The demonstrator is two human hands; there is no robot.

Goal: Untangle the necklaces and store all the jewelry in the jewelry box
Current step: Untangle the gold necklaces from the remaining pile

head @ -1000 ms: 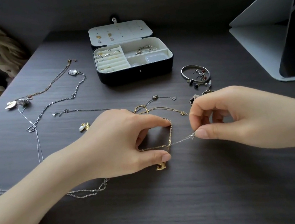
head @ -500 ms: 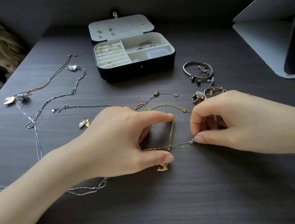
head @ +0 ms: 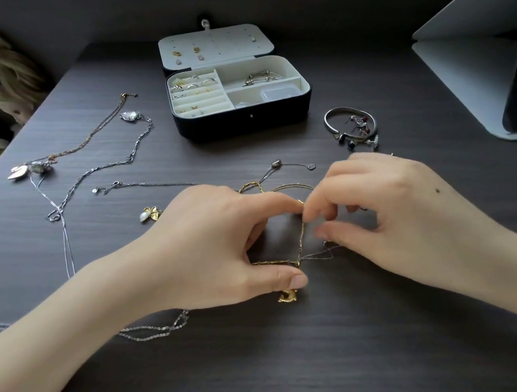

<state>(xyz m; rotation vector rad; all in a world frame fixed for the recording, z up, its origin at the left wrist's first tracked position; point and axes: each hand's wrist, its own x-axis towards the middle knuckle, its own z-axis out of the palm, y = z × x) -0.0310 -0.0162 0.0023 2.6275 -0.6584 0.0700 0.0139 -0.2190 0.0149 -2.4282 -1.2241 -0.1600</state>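
Left hand (head: 224, 249) pins the knobbly gold necklace (head: 301, 239) taut between thumb and forefinger on the dark wood-grain table (head: 304, 369), with a fine silver chain (head: 318, 255) crossing it. Right hand (head: 400, 220) curls in close, fingertips blurred, so its grip can't be told. Beyond sits the open, cream-lined jewelry box (head: 241, 121), with 1 silver bangle (head: 328, 123) to its right and silver necklaces (head: 129, 116) sprawling left.

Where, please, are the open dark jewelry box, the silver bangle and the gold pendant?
open dark jewelry box (head: 225, 122): head view, front wall.
silver bangle (head: 327, 124): head view, left rim.
gold pendant (head: 287, 296): head view, its middle.
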